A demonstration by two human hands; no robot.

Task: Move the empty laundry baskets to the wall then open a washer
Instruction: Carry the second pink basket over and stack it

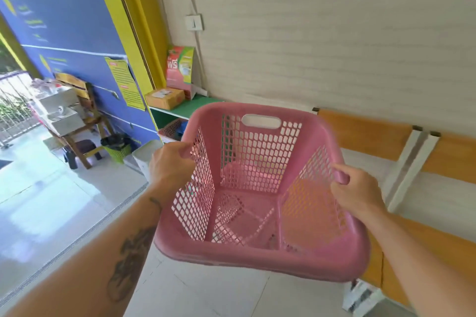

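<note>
An empty pink laundry basket with perforated sides hangs in the air in front of me, tilted so its inside faces me. My left hand is closed on its left rim. My right hand is closed on its right rim. A white panelled wall stands straight ahead, beyond the basket. No washer shows in this view.
A wooden bench with white legs runs along the wall at right. A green shelf holds a cardboard box and a detergent package. Another basket sits under it. A green bin and wooden chair stand at left.
</note>
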